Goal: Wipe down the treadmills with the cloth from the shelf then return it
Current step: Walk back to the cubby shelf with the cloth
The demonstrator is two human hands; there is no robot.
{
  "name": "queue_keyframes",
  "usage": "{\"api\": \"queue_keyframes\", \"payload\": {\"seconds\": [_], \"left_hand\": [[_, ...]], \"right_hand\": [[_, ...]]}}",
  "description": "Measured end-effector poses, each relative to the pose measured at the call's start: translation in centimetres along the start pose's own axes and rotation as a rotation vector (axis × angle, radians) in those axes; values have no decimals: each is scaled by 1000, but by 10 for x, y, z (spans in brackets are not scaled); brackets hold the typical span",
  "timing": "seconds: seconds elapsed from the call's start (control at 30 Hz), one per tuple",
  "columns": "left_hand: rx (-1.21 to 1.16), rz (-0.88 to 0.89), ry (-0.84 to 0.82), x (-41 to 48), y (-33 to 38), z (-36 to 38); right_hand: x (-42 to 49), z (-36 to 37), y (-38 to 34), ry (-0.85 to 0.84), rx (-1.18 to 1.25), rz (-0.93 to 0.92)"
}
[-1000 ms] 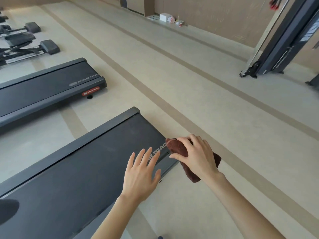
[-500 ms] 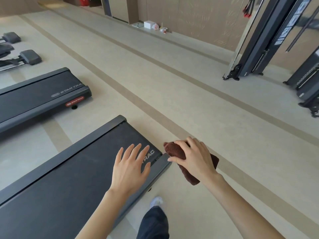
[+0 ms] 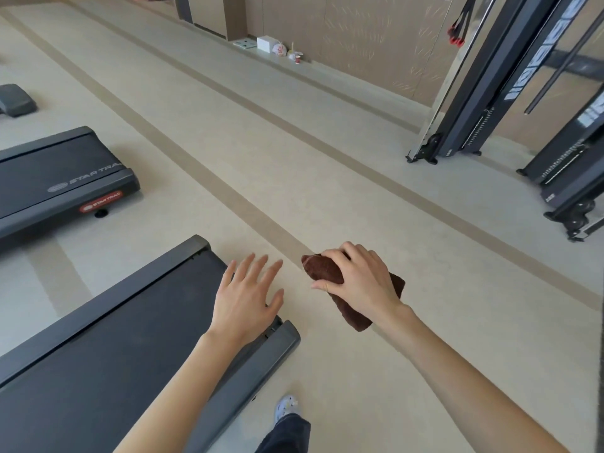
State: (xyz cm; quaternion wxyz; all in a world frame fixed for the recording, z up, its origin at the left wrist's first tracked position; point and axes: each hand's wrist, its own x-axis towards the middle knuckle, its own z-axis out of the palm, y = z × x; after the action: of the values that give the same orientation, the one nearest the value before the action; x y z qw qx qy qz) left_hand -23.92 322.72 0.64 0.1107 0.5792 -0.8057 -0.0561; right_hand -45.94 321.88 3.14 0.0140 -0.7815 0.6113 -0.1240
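My right hand [image 3: 359, 282] grips a folded dark brown cloth [image 3: 330, 276], held in the air over the beige floor just right of the near treadmill's end. My left hand [image 3: 248, 302] is open with fingers spread, hovering over the rear corner of that near treadmill [image 3: 108, 348], a dark belt with grey side rails. A second treadmill [image 3: 62, 181] with a red label lies further off at the left.
Tall black weight machines [image 3: 490, 93] stand at the right. Small items, including a white box [image 3: 266, 44], sit along the far wall ledge. A grey padded bench end [image 3: 16, 99] is at the far left. My shoe [image 3: 284, 407] and trouser leg show at the bottom.
The cloth and my right hand have come off the treadmill's end and now hang over the floor. The view has shifted rightwards and a foot has stepped into view.
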Motion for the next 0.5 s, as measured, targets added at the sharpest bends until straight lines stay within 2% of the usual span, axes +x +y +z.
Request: {"api": "queue_keyframes", "payload": {"seconds": [0.27, 0.5], "left_hand": [[-17, 41, 47, 115, 14, -2], [-8, 39, -29, 170, 25, 24]], "right_hand": [[87, -12, 70, 163, 29, 7], [118, 8, 126, 157, 111, 48]]}}
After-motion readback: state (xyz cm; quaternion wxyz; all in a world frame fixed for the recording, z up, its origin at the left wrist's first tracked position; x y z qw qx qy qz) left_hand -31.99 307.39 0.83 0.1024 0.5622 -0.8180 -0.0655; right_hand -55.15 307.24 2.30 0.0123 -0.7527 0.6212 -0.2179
